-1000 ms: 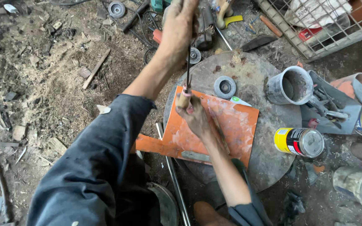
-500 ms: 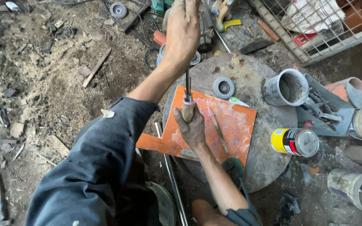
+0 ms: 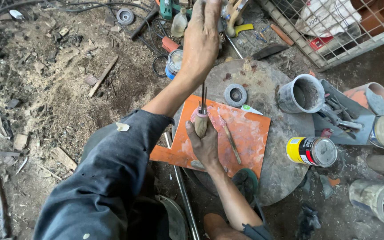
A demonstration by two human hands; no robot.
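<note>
Standing upright in right hand (image 3: 206,144): wooden handle (image 3: 200,126), seemingly prongs-up

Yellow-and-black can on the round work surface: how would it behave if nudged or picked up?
The yellow-and-black can lies on its side on the round work surface, so a nudge would probably roll it. It looks like rigid metal, unlikely to flex. Its weight can't be judged; the contents are hidden.

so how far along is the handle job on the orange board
Done: a thin dark rod already stands in the wooden handle. In hand: right hand grips the handle upright on the orange board; left hand is raised above. Left: much rod shows, apparently not fully seated.
</note>
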